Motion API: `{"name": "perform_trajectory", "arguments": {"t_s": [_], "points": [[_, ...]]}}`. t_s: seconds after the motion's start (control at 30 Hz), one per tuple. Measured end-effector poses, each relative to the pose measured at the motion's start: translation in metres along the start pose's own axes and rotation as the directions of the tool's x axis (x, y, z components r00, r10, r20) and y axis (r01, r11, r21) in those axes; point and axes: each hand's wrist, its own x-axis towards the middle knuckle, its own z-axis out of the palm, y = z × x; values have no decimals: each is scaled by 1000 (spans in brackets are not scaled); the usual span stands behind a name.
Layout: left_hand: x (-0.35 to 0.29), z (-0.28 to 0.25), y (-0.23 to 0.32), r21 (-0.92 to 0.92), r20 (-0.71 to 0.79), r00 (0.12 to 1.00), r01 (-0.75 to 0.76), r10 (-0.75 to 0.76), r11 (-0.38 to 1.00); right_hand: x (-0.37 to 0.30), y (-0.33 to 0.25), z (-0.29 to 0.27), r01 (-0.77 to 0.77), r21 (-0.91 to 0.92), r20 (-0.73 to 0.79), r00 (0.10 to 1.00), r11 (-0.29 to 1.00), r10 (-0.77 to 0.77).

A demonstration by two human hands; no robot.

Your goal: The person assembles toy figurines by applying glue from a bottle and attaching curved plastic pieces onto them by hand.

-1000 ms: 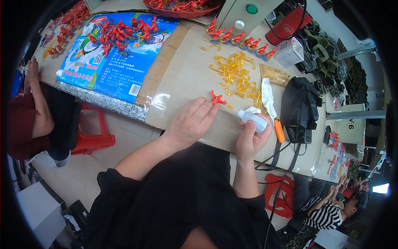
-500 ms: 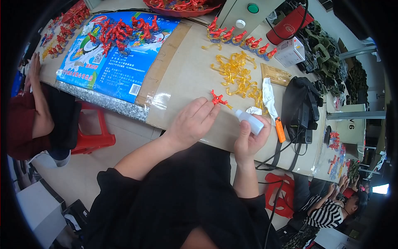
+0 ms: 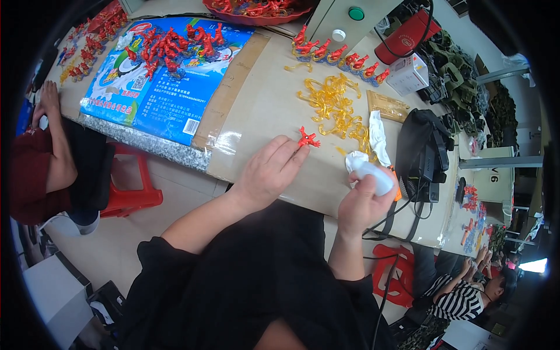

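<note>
Between the fingertips of my left hand point(image 3: 274, 167) is a small red figurine point(image 3: 308, 137), held just above the table. My right hand point(image 3: 363, 204) grips a small white squeeze bottle point(image 3: 376, 178), tilted and a little blurred, near a crumpled white tissue point(image 3: 356, 160). Beyond my hands lies a loose pile of translucent yellow curled plastic pieces point(image 3: 332, 99). Behind that pile, several red figurines with blue bases point(image 3: 350, 58) stand in a row.
A blue printed sheet point(image 3: 169, 105) at the left carries a heap of red figurines point(image 3: 175, 44). To the right are a black bag point(image 3: 417, 143), a red cylinder point(image 3: 406, 35) and a white box point(image 3: 408, 74). Other people sit at both sides; a red stool point(image 3: 137, 186) stands left.
My right hand has moved the bottle to the right, away from the figurine, over the orange-handled tool. A small yellow piece now lies by the tissue. My left hand has barely shifted.
</note>
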Motion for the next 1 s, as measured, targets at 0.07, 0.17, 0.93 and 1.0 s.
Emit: {"name": "perform_trajectory", "arguments": {"t_s": [0.07,0.17,0.93,1.0], "points": [[-1,0,-1,-28,-9,1000,12,-12,1000,8,-3,-3,-158,166,-8,987,973,161],[3,-1,-1,-89,-29,999,34,-37,995,9,-3,-9,-376,373,37,920,848,391],[-3,6,-16,-856,461,725,213,-512,-471,-1,3,-53,317,-738,21,893,596,-449],[-2,6,-15,-868,443,746,218,-497,-446,-2,-8,-44,423,-716,201,887,555,-416]]}}
